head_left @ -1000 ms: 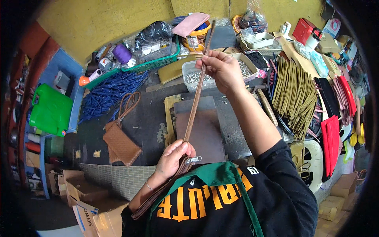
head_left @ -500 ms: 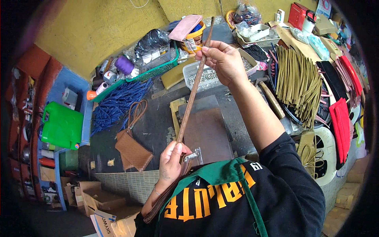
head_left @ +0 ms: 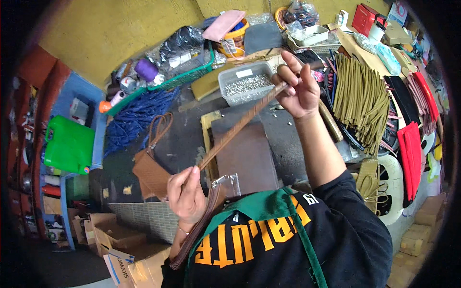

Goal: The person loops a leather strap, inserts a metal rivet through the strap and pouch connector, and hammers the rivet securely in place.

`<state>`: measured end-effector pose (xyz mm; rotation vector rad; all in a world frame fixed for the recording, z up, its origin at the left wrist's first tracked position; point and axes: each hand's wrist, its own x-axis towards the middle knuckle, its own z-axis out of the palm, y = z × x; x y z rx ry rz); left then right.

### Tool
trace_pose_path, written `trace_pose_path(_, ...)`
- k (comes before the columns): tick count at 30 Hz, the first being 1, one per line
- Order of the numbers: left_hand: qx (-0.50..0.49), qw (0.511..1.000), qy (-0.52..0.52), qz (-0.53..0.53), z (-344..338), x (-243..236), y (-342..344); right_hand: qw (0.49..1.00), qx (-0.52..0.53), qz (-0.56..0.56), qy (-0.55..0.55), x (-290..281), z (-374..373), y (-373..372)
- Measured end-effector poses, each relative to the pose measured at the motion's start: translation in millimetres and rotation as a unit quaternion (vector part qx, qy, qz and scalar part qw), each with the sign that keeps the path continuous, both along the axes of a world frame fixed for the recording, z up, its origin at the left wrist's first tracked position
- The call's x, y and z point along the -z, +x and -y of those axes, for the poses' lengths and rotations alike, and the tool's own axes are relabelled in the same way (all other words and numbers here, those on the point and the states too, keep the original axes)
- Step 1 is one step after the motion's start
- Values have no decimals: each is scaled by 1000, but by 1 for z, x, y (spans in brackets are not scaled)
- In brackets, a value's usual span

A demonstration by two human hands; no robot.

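Soft light is filling the middle and making white shines on the black plastic bag (head_left: 181, 44), while the red shelves (head_left: 34, 96) on the left are looking dim. The blue strips (head_left: 141, 115) are looking a bit fuzzy, but the brown strap (head_left: 242, 126) is showing clearly. Straight lines are bending near the black rim.

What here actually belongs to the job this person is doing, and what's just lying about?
Seemingly part of the job:
Long, narrow brown strap, held between the left hand and right hand
Dark brown strap beside the left hand, silver metal clasp near its top

Seemingly just lying about:
Green plastic jerrycan
Purple thread spool
Heap of long olive strips
Flat brown textured pouch
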<state>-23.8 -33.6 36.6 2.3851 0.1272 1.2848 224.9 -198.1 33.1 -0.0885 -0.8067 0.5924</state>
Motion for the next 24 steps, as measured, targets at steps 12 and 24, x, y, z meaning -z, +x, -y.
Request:
trace_pose_path(12,40,999,-6,5,4,10,3,991,72,-79,-81,5,-3,1)
trace_pose_path(24,15,999,-49,3,1,5,1,929,219,-123,-272,59,62,37)
